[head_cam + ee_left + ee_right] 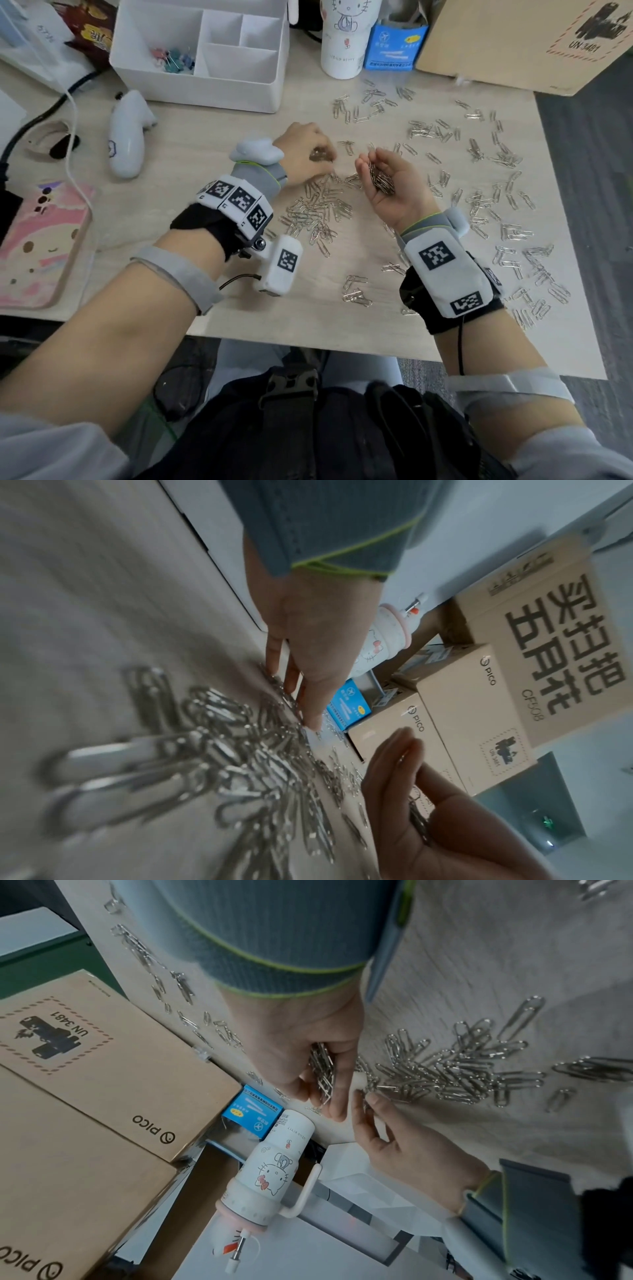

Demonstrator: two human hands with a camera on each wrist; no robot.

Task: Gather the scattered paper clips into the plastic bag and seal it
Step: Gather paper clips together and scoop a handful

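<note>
Scooping paper clips: right hand [390,186] cupped palm-up around a bundle of clips [381,180], left hand [303,154] palm-down at the heap's upper edge.

Head view: the loose heap [317,214] lies just below the left hand, centre frame, clips pointing every way; more clips [507,219] spread right; no plastic bag shows. Left wrist view: left fingertips [310,718], nearly straight, touch clips [219,753] stretching toward the lower left. Right wrist view: curled right fingers [334,1093] grip the bundle; the heap lies right of them, nearer the left hand.
</note>
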